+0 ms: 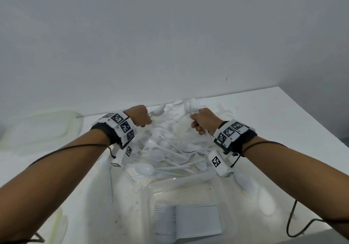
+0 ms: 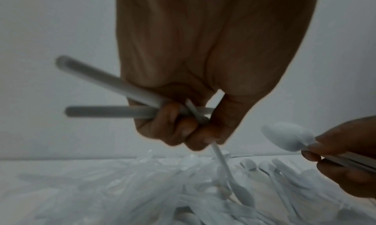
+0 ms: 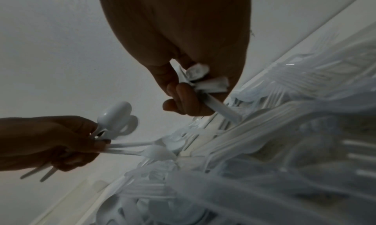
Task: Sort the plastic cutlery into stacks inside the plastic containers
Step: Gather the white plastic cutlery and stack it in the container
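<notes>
A clear plastic container sits nearest the camera, at the bottom of the head view, with one neat stack of white forks lying in it; beyond it a loose pile of white cutlery covers the white table, too tangled to count; one spoon lies apart on the table to the right; a second, lidded container sits at the far left against the wall.

Two hands work above the pile, held apart; the left hand is curled tightly round a small bunch of spoons, with two handles sticking out one side in the left wrist view and a third piece pointing down toward the pile; the exact count is unclear; the right hand is likewise curled tightly round its own bunch of spoons, bowls up by the thumb and handles slanting down; the number cannot be told; both wrists carry marker bands.
</notes>
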`<state>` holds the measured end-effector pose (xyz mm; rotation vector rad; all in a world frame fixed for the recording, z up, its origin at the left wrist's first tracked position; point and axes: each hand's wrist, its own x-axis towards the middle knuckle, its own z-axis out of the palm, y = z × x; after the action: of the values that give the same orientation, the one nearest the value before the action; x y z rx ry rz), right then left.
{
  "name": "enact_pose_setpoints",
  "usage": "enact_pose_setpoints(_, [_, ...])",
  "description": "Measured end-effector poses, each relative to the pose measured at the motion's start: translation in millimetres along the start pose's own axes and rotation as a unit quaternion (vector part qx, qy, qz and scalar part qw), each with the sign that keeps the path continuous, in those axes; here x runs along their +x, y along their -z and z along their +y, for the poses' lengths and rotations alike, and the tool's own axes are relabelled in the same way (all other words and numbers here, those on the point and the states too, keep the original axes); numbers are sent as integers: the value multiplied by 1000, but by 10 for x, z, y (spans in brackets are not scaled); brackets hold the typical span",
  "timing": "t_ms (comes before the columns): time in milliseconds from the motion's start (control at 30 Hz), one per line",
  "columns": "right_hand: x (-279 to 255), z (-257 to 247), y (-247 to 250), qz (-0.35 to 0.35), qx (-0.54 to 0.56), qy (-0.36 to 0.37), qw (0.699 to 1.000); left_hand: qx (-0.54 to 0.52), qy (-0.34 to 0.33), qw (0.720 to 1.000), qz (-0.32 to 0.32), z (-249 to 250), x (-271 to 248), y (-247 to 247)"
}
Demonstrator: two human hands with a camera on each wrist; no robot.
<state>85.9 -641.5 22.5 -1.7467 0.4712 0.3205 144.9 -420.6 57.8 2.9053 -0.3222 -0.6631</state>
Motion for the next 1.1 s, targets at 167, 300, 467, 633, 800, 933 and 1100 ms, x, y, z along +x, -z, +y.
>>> enact_pose_setpoints(167, [-12, -5, -144, -14, -4, -11, 1000, 36, -13, 991, 130, -226, -99, 85])
enact_pose_setpoints(300, [-72, -57, -217, -34, 10, -9, 999, 2, -27, 989, 145, -242, -173, 102])
enact_pose_setpoints(467, [-103, -92, -347, -54, 133, -50, 988, -235, -27, 965, 112, -125, -242, -27])
enact_pose_setpoints(633, [-71, -135, -479, 1, 254, -54, 966, -400, -52, 914, 43, 160, -406, -246])
enact_pose_setpoints(800, [-25, -103, -512, 58, 316, -33, 947, -464, -71, 883, -8, 321, -488, -434])
enact_pose_setpoints(933, [-20, -74, -488, 56, 296, -22, 953, -478, -83, 874, -33, 380, -513, -483])
enact_pose_setpoints(1100, [7, -96, -429, 94, 243, -27, 965, -498, -50, 866, -2, 308, -511, -439])
